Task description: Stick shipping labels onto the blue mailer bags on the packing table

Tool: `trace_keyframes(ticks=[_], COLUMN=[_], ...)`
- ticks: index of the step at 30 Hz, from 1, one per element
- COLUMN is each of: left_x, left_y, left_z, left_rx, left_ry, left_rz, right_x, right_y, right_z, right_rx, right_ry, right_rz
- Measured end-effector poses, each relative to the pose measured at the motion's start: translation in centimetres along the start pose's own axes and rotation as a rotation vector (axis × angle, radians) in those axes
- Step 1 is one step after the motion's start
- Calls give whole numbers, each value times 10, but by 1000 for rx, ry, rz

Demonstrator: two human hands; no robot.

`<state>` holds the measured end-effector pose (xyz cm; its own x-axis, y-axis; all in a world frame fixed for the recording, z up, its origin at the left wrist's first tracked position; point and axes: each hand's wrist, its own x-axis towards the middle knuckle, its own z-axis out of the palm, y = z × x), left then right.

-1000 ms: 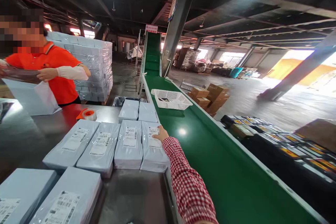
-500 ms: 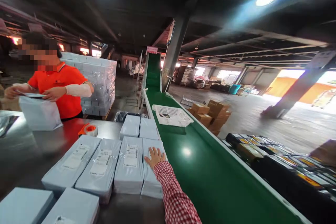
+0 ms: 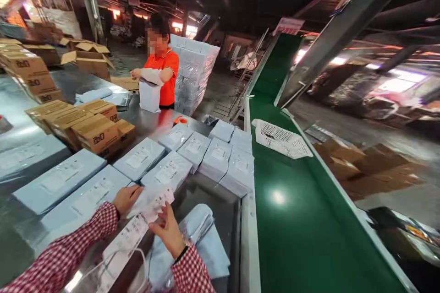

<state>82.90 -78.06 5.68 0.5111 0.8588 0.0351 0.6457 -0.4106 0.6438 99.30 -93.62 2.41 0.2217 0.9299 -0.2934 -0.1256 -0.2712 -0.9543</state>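
2 hands (image 3: 170,232) touch a label strip (image 3: 129,234) near wrapped packages (image 3: 166,171).

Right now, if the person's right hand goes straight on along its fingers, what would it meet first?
Most likely the strip of printed labels, close in front of the right hand; a wrapped parcel lies beyond it. Depth is unclear, so the two may be touching.
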Motion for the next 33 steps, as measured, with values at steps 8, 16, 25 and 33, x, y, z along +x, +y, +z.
trace_keyframes(ticks=[8, 16, 25, 33], left_x=[-14, -31, -47, -23], left_y=[24, 61, 128, 137], left_z=[-50, -127, -301, -256], left_rx=[-190, -148, 559, 128], left_ry=[148, 243, 612, 386], left_rz=[117, 285, 462, 405], right_x=[10, 1, -15, -7], right_y=[-26, -54, -224, -238], right_z=[0, 55, 72, 41], right_rx=[193, 285, 492, 483], right_ry=[84, -583, -407, -175], right_rz=[92, 137, -164, -472])
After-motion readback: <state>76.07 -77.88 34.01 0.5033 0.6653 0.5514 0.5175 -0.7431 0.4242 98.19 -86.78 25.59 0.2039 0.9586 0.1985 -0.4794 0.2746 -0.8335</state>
